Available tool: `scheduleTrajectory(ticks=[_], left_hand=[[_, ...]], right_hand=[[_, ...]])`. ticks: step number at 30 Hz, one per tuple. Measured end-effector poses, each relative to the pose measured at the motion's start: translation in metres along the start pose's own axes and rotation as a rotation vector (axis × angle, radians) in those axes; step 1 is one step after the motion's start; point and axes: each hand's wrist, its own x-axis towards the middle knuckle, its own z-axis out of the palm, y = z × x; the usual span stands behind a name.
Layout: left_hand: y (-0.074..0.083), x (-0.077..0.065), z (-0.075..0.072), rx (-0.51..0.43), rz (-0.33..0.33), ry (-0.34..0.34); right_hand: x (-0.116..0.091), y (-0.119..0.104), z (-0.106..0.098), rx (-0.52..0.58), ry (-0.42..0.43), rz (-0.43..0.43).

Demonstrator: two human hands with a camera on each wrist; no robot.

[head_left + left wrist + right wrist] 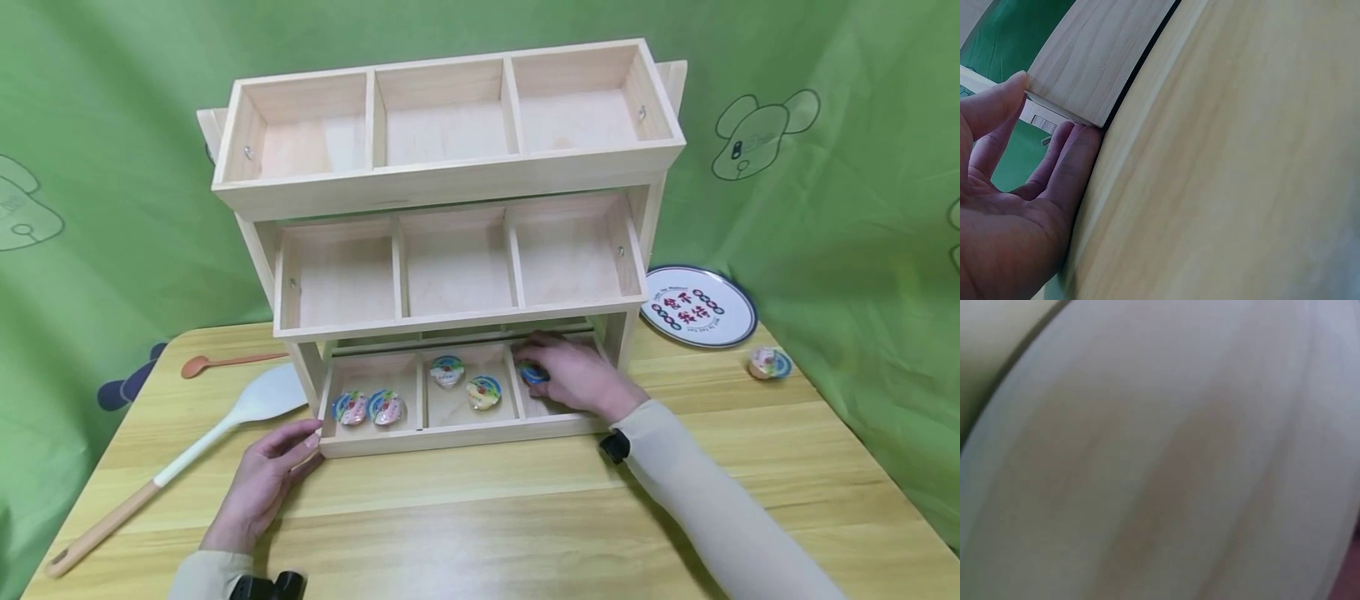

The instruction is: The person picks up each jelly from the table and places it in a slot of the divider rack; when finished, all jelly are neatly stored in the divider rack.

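A three-tier wooden rack (450, 179) stands on the table, each tier split into three compartments. My right hand (573, 375) reaches into the bottom tier's right compartment and holds a small jelly cup with a blue lid (533, 373), partly hidden by the fingers. At the bottom tier's front left corner (1066, 106), my left hand (266, 479) pinches the board, thumb at its upper edge and fingers at its lower edge. Two pink jelly cups (385, 407) lie in the left compartment. The middle one has a white jelly cup (447, 371) and a yellow jelly cup (483, 392).
Left of the rack lie a white spatula (262, 396) with a wooden handle and a small orange spoon (197, 366). A round plate (697, 321) with red characters is at the back right, and another jelly cup (769, 363) sits near the table's right edge. Green curtain surrounds the table.
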Motion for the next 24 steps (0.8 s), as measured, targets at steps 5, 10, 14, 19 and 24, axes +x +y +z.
scheduleTrajectory(ticks=[5,10,14,19,24], left_hand=[[0.001,0.001,0.000,0.007,0.004,-0.001],[0.000,0.000,0.000,0.009,0.002,-0.002],[0.000,0.000,0.001,0.008,0.000,0.000],[0.000,0.000,0.000,0.000,0.000,0.001],[0.001,0.000,0.000,-0.004,-0.011,0.000]], right_hand=[[-0.004,0.000,-0.007,0.005,0.006,-0.004],[-0.011,0.004,-0.010,0.070,0.034,-0.032],[-0.018,0.000,-0.018,0.144,0.028,-0.004],[-0.028,-0.003,-0.028,0.176,0.004,0.045],[-0.041,-0.001,-0.035,0.194,-0.006,0.065]])
